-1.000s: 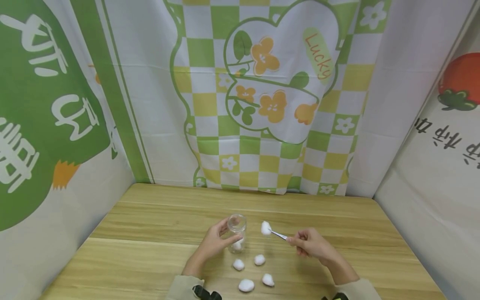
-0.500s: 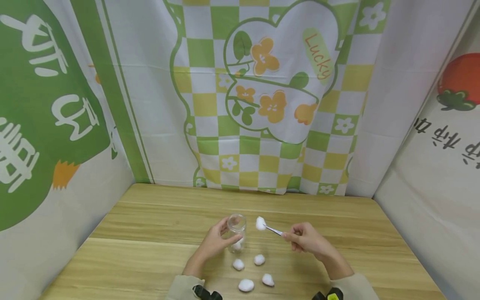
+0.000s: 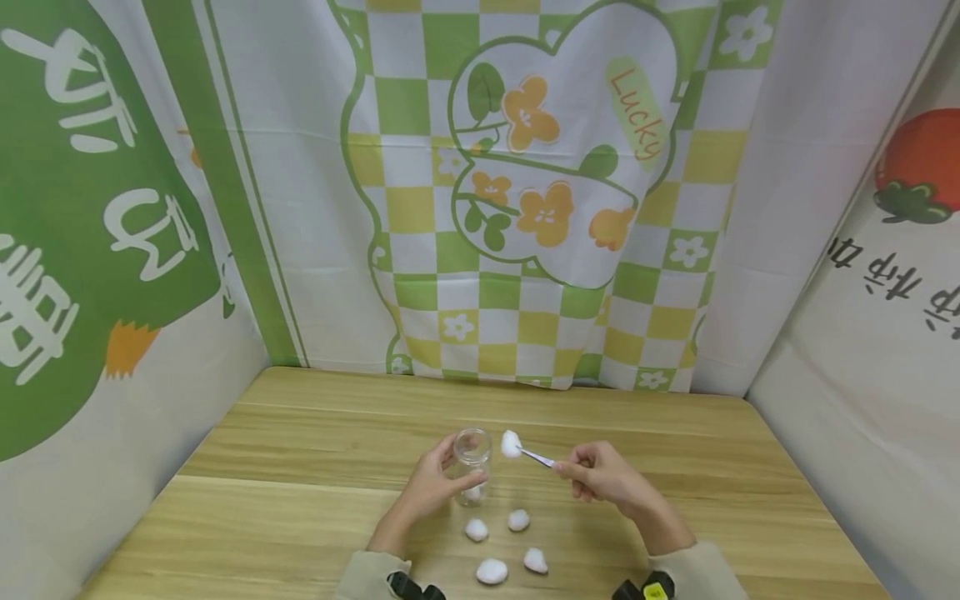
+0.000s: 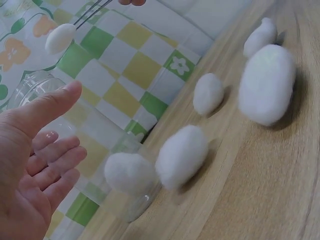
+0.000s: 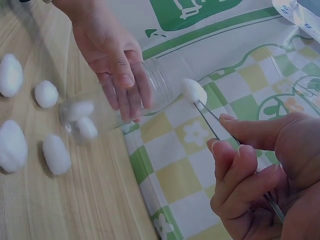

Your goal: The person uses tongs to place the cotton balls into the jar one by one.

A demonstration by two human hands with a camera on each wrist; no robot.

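My left hand [image 3: 431, 483] grips a clear glass jar [image 3: 472, 457], which stands upright and uncovered on the wooden table [image 3: 315, 442]. Fingers and thumb lie around its side. In the right wrist view, white cotton balls [image 5: 87, 127] rest at the jar's bottom. My right hand [image 3: 609, 479] pinches metal tweezers [image 3: 537, 457], seen in the right wrist view between thumb and fingers. The tweezers' tips hold a cotton ball [image 3: 511, 443] in the air just right of the jar's mouth, level with the rim in the head view.
Several loose cotton balls [image 3: 492, 571] lie on the table in front of the jar, between both forearms. A green-and-yellow checked curtain [image 3: 498, 333] hangs behind the table's back edge. Printed cloth walls stand on the left and right sides.
My right hand has moved left, bringing the tweezers and cotton ball closer to the jar's mouth and slightly farther from me. The left hand and jar have stayed in place.
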